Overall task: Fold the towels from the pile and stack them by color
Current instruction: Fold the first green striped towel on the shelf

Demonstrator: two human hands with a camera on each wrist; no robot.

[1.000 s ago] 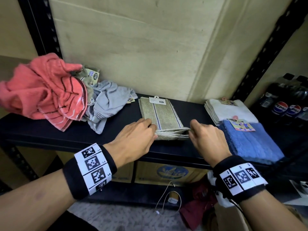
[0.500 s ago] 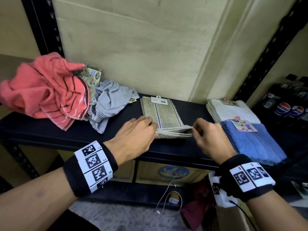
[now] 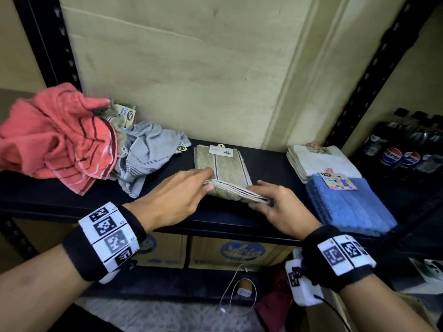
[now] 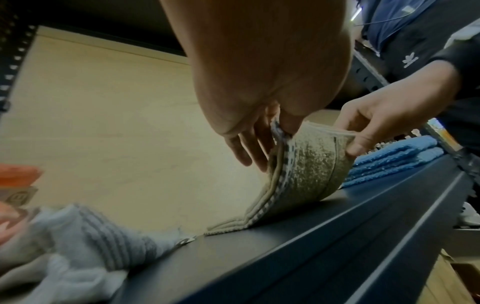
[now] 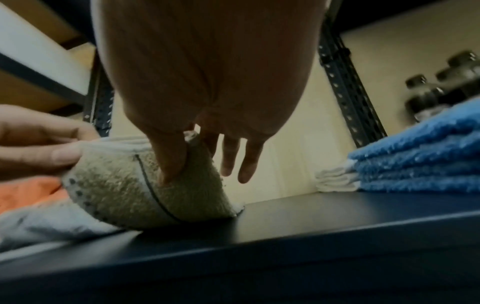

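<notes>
Both hands have the olive towel by its near edge, mid-shelf: the left hand pinches the left corner, the right hand the right, with the layers lifted in a curl. To fold it well, I'd carry both corners far together, keep the edges level, and land them square on the tagged far edge before pressing flat.

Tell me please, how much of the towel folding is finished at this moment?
Done: folded white towels and blue towels lie stacked at the right. In hand: left hand and right hand pinch the near edge of the beige towel, lifting it. Left: the red towel and grey towel, still crumpled.
</notes>
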